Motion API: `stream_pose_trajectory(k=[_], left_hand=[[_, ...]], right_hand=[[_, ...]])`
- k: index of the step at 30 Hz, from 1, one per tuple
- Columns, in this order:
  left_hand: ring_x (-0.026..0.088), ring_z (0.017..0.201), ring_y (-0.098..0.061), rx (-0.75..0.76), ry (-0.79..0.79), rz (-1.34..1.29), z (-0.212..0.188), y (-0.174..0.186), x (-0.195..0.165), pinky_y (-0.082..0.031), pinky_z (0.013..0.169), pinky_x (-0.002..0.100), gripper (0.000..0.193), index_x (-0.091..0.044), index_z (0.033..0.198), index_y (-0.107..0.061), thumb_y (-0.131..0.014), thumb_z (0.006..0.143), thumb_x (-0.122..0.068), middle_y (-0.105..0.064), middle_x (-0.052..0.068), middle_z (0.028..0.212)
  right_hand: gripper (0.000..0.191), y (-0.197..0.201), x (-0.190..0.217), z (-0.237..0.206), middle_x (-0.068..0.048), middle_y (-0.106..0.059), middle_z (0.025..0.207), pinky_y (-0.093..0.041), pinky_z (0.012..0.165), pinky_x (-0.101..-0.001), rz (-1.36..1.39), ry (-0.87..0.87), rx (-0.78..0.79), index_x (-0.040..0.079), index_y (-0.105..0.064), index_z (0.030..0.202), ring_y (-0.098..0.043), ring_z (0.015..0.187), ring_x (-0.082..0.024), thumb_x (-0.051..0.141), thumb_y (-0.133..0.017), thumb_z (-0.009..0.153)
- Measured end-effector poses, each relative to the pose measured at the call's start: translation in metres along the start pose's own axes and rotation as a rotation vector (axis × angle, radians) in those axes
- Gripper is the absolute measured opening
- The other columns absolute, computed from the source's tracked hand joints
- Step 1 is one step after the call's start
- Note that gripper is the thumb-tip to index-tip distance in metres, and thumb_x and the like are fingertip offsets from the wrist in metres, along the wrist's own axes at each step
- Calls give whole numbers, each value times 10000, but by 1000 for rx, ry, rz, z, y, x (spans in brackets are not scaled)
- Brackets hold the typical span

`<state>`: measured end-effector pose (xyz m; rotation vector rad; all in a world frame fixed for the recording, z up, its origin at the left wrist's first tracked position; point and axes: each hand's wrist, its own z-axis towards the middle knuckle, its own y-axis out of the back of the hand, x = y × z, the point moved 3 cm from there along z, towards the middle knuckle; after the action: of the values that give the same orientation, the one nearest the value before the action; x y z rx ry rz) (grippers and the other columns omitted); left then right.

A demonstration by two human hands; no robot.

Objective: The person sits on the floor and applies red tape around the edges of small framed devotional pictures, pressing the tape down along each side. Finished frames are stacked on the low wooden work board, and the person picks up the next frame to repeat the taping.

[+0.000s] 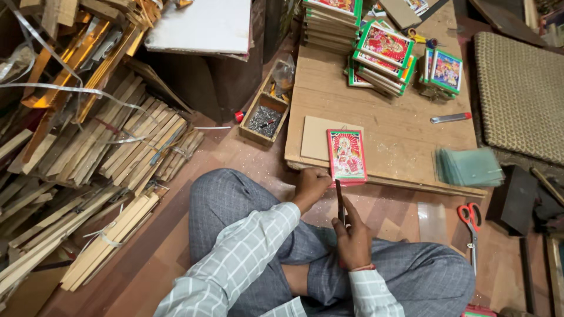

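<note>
low wooden board [382, 126] on floor, wood strips [117, 147] piled left

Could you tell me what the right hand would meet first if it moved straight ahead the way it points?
Probably the red-framed picture on the board's near edge; the right hand points up at it.

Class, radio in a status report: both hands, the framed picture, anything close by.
Left hand resting at low wooden board's edge. Right hand gripping thin dark flat tool. Red-framed colourful picture flat on board, between hands. Plain brown backing sheet beside it.
</note>
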<state>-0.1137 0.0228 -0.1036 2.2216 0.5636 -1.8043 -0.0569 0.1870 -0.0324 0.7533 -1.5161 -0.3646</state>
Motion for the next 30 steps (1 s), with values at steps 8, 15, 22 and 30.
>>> stream_pose_trajectory(k=[8, 15, 22, 30], left_hand=[[99, 523, -586, 44, 40, -33, -1, -1, 4, -443, 481, 291, 123, 8, 731, -728, -693, 802, -85, -655, 53, 603], [91, 578, -622, 38, -21, -79, 1, -3, 3, -485, 526, 285, 109, 34, 755, -743, -685, 797, -49, -703, 56, 657], [84, 578, -615, 36, 12, -91, -1, -4, 4, -486, 520, 284, 109, 24, 795, -751, -694, 806, -68, -700, 40, 673], [79, 544, -560, 24, 56, -48, -3, -5, -3, -435, 486, 282, 141, 24, 795, -759, -696, 832, -96, -669, 29, 652]], right_hand=[[575, -5, -14, 3, -225, -752, 964, -553, 638, -432, -83, 96, -1, 170, -580, 1434, -719, 656, -291, 134, -700, 872], [571, -4, -16, 3, -229, -748, 1015, -568, 688, -442, -100, 145, 0, 164, -590, 1414, -736, 718, -324, 123, -706, 857], [579, -1, -12, 7, -225, -741, 1013, -557, 743, -479, -202, 108, 21, 193, -581, 1434, -725, 837, -390, 115, -683, 869], [585, 0, 2, 15, -176, -741, 1103, -567, 828, -468, -218, 154, 68, 162, -565, 1423, -723, 984, -366, 77, -656, 852]])
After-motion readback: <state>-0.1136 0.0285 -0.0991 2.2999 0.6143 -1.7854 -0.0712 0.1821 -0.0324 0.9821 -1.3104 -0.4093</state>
